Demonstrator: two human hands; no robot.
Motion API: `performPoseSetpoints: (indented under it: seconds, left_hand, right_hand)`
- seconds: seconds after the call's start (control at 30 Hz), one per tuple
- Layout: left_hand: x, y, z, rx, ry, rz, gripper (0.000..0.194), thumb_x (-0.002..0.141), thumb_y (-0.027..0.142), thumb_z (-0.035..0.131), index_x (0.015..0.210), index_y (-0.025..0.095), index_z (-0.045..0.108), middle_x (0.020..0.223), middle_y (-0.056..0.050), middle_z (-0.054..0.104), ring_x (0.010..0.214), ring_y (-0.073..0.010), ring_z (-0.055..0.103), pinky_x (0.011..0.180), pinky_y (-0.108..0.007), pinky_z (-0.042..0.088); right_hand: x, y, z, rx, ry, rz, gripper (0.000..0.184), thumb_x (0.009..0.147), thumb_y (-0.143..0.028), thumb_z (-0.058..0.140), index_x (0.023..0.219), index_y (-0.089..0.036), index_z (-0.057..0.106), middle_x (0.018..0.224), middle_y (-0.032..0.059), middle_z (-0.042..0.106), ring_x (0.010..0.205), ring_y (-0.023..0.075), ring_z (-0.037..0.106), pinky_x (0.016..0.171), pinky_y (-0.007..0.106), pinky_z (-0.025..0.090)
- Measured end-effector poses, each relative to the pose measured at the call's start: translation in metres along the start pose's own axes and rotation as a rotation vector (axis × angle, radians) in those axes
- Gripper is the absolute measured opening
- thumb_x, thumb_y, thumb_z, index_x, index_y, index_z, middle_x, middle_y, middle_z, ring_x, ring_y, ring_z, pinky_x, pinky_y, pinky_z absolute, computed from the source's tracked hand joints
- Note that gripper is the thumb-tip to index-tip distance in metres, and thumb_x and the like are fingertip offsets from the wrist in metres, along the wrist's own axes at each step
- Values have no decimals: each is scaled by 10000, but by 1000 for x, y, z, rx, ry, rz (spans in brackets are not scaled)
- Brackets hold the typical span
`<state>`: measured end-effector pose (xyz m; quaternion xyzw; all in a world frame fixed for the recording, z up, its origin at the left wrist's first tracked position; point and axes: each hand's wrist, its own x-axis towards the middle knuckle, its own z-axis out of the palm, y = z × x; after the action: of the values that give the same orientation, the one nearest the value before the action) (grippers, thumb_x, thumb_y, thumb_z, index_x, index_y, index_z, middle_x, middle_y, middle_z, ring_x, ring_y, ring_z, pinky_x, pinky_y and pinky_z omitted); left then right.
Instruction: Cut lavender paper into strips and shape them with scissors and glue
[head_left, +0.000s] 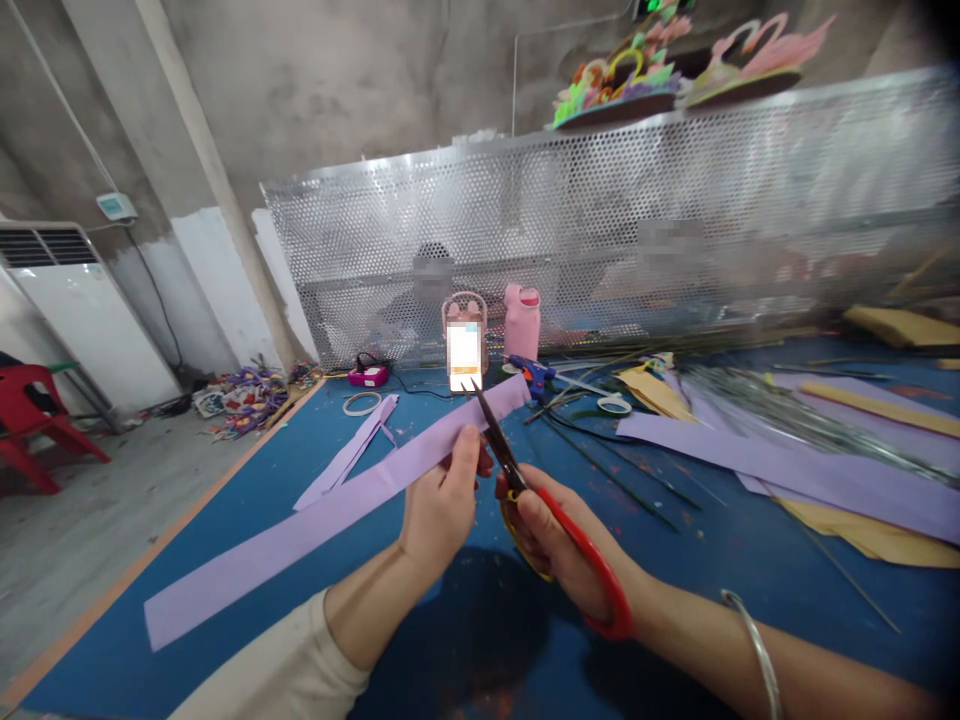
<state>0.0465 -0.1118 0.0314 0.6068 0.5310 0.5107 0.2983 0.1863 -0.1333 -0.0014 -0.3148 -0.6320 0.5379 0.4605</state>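
Observation:
A long strip of purple paper (322, 525) slants across the middle, pinched near its far right end by my left hand (442, 495). The strip's right end has a notched, fringe-like edge. My right hand (559, 530) grips a pair of scissors (574, 545) with red and yellow handles. Its dark blades stand slightly apart, pointing up and away, across the strip just right of my left thumb. Whether the blades are cutting into the paper I cannot tell. Behind the strip's left part lie narrow folded purple strips (352, 455) on the blue table (247, 620).
A lit phone (465, 355) leans upright near a pink bottle (522, 325). A blue glue gun (531, 377) and rolls of tape (361, 403) lie about. Purple sheets (795, 465), yellow paper and wire stems spread at right. A perforated metal panel (585, 230) closes off the back.

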Motion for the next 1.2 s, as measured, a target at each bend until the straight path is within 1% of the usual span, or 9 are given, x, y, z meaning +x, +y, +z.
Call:
performPoseSetpoints:
  seconds: [0.1, 0.23, 0.37, 0.57, 0.67, 0.8, 0.93, 1.07, 1.2]
  left_hand:
    - [1, -1, 0, -12, 5, -2, 499, 902, 529, 358, 615, 195, 593, 621, -18, 635, 617, -158, 576, 664, -279, 427]
    - [1, -2, -1, -23, 22, 15, 494, 899, 527, 370, 612, 193, 595, 628, -25, 640, 632, -161, 580, 673, -279, 430]
    - [0, -3, 0, -47, 8, 5, 494, 897, 526, 372, 603, 189, 583, 606, -23, 630, 598, -155, 567, 657, -276, 434]
    - [3, -3, 2, -268, 21, -43, 432, 862, 508, 408, 643, 178, 579, 630, -22, 606, 599, -149, 545, 592, -255, 451]
    - [5, -2, 2, -211, 29, -30, 433, 863, 496, 418, 598, 182, 554, 592, -10, 579, 576, -134, 524, 599, -245, 439]
    - [6, -1, 1, -151, 48, -52, 454, 877, 504, 398, 605, 182, 568, 609, -15, 605, 587, -135, 540, 619, -246, 438]
    - [4, 0, 1, -128, 55, -88, 470, 880, 523, 387, 630, 182, 592, 656, -29, 642, 624, -146, 576, 641, -253, 445]
    - [3, -3, 1, -87, 41, -61, 487, 888, 538, 367, 617, 193, 579, 634, -20, 631, 614, -147, 567, 652, -262, 435]
    - [3, -5, -1, -37, 15, -17, 496, 899, 536, 351, 590, 201, 545, 601, -7, 603, 604, -143, 550, 671, -267, 428]
  right_hand:
    - [0, -1, 0, 1, 2, 12, 450, 865, -640, 459, 921, -193, 466, 604, -80, 296, 458, 69, 221, 386, 214, 182]
    - [0, -3, 0, 7, 14, 10, 441, 864, -621, 480, 940, -186, 491, 587, -81, 312, 446, 68, 220, 388, 222, 178]
    - [1, -2, 0, -3, 7, 2, 438, 859, -624, 488, 908, -188, 489, 569, -86, 318, 433, 65, 220, 381, 221, 179]
    - [1, 1, -1, -29, 28, 10, 410, 877, -609, 471, 911, -200, 474, 566, -88, 314, 438, 70, 242, 395, 219, 211]
    - [2, 2, -4, -77, 2, -17, 402, 895, -596, 448, 958, -200, 477, 606, -75, 332, 462, 77, 269, 415, 221, 241]
    - [1, 1, -7, -148, -78, -130, 503, 890, -638, 400, 1115, -194, 469, 676, -48, 368, 531, 101, 308, 466, 233, 303]
    - [1, 0, -10, -208, -139, -171, 519, 891, -649, 376, 1139, -202, 472, 742, -24, 381, 610, 121, 338, 520, 238, 343]
    - [2, 2, -10, -183, -127, -171, 521, 899, -637, 373, 1174, -202, 456, 748, -21, 385, 603, 119, 334, 519, 240, 351]
    - [2, 5, -9, -144, -106, -156, 481, 909, -618, 378, 1153, -212, 461, 738, -28, 373, 593, 115, 322, 518, 239, 348]
